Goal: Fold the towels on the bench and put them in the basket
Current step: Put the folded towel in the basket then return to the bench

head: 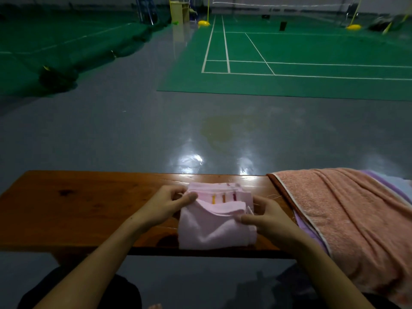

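A small pink towel (214,228) with coloured stripes lies folded on the wooden bench (89,201), near its front edge. My left hand (165,206) pinches the towel's left edge, thumb on top of the fold. My right hand (265,217) grips the right edge, thumb lying across the upper layer. To the right, a large orange towel (347,217) is draped over the bench end, with a purple towel (312,233) showing under it. No basket is in view.
Beyond the bench lies a glossy grey floor (156,130), then a green badminton court (289,63) with white lines. Rolled green netting (66,70) lies on the floor at the far left. The left half of the bench is bare wood.
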### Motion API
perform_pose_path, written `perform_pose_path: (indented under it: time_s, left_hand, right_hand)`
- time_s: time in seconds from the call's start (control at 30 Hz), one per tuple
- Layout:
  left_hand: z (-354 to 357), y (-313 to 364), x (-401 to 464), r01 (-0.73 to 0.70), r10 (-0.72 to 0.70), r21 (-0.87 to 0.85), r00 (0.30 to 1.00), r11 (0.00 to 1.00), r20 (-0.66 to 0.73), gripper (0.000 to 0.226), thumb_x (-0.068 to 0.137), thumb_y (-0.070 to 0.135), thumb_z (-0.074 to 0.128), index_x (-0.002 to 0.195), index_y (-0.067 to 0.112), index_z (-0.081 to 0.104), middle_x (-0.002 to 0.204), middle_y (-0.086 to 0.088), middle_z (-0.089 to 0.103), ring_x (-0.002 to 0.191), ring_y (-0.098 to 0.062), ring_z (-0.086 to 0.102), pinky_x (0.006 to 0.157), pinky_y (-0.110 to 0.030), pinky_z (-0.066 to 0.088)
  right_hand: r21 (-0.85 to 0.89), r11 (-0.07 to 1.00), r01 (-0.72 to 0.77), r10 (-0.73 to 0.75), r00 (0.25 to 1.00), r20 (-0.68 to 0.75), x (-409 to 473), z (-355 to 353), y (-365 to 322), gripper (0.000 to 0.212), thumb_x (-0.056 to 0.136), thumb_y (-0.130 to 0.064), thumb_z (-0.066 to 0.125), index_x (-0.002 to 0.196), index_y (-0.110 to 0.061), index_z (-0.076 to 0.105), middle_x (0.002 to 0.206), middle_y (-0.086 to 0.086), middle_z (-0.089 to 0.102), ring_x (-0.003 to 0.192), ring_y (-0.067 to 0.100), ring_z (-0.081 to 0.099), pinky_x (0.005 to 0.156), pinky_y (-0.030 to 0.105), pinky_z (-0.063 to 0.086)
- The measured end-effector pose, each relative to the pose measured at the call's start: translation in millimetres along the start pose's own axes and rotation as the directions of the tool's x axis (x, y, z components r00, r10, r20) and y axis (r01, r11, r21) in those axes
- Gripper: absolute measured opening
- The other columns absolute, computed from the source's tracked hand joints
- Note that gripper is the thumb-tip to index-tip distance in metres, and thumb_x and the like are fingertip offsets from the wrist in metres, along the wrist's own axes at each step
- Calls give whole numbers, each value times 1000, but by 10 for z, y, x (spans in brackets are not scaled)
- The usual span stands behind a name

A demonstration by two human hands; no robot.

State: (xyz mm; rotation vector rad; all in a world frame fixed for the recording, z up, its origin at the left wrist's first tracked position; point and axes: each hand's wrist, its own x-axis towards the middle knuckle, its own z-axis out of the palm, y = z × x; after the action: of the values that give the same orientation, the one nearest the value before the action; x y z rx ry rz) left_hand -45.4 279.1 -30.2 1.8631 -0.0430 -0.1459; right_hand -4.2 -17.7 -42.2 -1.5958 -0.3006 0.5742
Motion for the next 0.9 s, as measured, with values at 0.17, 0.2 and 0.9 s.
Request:
perform_pose_path:
  time_s: [0.17, 0.2, 0.9]
  left_hand:
    - [10, -51, 104, -47, 47, 10, 999, 999, -14, 16, 96, 18, 74, 105, 5, 73, 99, -11, 79, 93, -23, 77, 70, -39, 62]
    - [16, -70, 145, -53, 53, 2, 996, 999, -68, 15, 99, 17, 71, 105, 4, 73, 96, -13, 78, 89, -21, 77, 67, -38, 61]
    - [168, -355, 678, 405, -38, 493, 800, 770, -599, 28, 95, 59, 64, 97, 32, 70, 97, 12, 73, 94, -18, 65, 71, -30, 41]
  right_hand:
    - [-25, 1000, -15, 8, 973, -231, 122, 54, -32, 23, 99, -33, 69, 115, -18, 77, 105, -4, 80, 100, 11, 76, 81, 27, 62]
    - [-34, 999, -14, 4, 963, -268, 157, 58, -33, 24, 100, -34, 68, 113, -18, 78, 102, -4, 80, 97, 11, 76, 80, 27, 61]
    - [-543, 833, -111, -273, 770, -577, 955, -18, 339, 25, 95, -41, 69, 82, -21, 75, 74, -15, 68, 70, 3, 64, 69, 28, 47]
